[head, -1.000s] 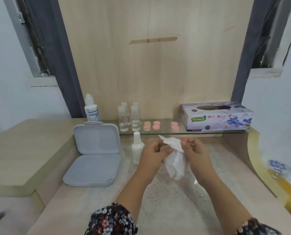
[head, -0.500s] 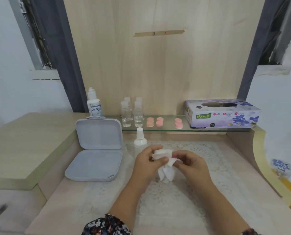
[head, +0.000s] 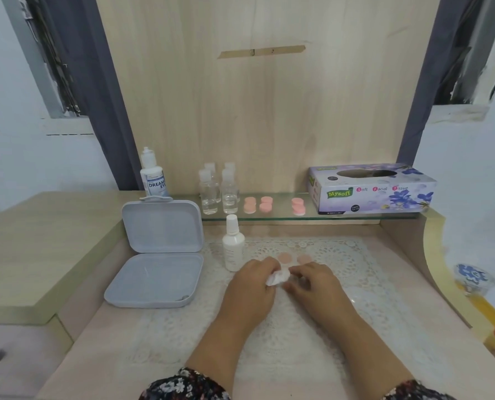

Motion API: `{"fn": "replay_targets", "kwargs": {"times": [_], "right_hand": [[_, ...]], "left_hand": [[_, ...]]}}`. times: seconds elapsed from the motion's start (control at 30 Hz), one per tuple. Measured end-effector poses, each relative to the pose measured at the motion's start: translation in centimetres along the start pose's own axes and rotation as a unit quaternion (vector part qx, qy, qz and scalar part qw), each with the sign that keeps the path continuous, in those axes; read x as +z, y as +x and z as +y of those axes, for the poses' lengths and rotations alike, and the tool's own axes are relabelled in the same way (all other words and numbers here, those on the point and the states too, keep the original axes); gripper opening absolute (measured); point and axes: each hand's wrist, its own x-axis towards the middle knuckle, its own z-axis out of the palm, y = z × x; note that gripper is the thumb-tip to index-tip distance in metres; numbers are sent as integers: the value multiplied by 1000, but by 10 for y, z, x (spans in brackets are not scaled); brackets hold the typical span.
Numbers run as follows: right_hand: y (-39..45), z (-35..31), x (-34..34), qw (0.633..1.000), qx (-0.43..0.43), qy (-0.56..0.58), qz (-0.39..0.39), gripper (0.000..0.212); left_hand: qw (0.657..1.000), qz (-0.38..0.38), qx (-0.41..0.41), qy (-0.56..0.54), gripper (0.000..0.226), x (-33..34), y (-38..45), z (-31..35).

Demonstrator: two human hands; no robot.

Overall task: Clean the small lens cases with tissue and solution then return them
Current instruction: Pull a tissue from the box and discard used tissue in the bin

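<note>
Both hands meet low over the lace mat (head: 341, 272) on the tabletop (head: 102, 347): the left hand's (head: 250, 287) grip is curled round a crumpled white tissue (head: 278, 277), and the right hand (head: 312, 282) lies just beside that tissue with fingers bent, though whether its grip pinches anything cannot be told. Floral sleeves (head: 182, 385) show at both wrists, nearer than the mat. Just beyond the tissue, two small pink lens cases (head: 284, 257) lie flat on the mat, side by side and close to the fingertips. Left of the tissue, a white spray bottle (head: 232, 245) stands upright at the mat's edge. Further left of the mat, a grey hinged box (head: 157, 255) lies open, its lid propped up behind its base. Beyond the mat, a glass shelf (head: 281, 215) carries more pink lens cases (head: 258, 204) in small stacks, with four clear bottles (head: 219, 189) to their left and a purple tissue box (head: 370, 189) to their right. At the shelf's left end, behind the grey box, a white solution bottle (head: 153, 174) stands upright against the wooden back panel (head: 269, 111).
</note>
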Motion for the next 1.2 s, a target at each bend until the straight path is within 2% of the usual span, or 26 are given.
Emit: {"fn": "replay_targets", "kwargs": {"times": [0.13, 0.23, 0.3, 0.37, 0.47, 0.57, 0.63, 0.73, 0.83, 0.9, 1.0, 1.07, 1.13, 1.2], "right_hand": [[0, 1, 2, 1000, 6, 15, 7, 28], [1, 2, 1, 1000, 9, 0, 8, 31], [1, 1, 2, 1000, 10, -2, 9, 31], [0, 0, 2, 1000, 11, -3, 8, 32], [2, 0, 1, 1000, 13, -9, 5, 32], [3, 0, 0, 1000, 17, -10, 2, 33], [3, 1, 1, 1000, 17, -11, 3, 33], [3, 1, 2, 1000, 20, -11, 3, 33], [2, 2, 2, 1000, 19, -8, 7, 33], [2, 1, 2, 1000, 16, -10, 9, 32], [1, 1, 1, 1000, 17, -9, 7, 32], [1, 1, 1, 1000, 18, -10, 4, 31], [1, 1, 2, 1000, 18, -2, 9, 30], [1, 1, 2, 1000, 19, 0, 9, 30]], "left_hand": [[997, -47, -16, 63, 38, -3, 0, 7], [987, -65, -9, 147, 41, -3, 4, 16], [987, -68, -28, 144, 35, -1, 6, 17], [993, -58, -74, 73, 24, 4, 9, 12], [983, -10, -146, -114, 11, 6, 13, 6], [965, 125, -135, -190, 17, -1, 11, 6], [957, 152, -128, -210, 21, -5, 10, 8], [957, 98, -155, -224, 31, -2, 12, 6], [979, 65, -137, -135, 31, 6, 11, 1], [986, 95, -105, -88, 28, 6, 9, 0], [979, 150, -93, -106, 27, 5, 9, 0], [977, 112, -118, -138, 23, 5, 11, 0], [981, 32, -137, -134, 16, 6, 11, 1], [992, -2, -99, -76, 20, 10, 9, -3]]}}
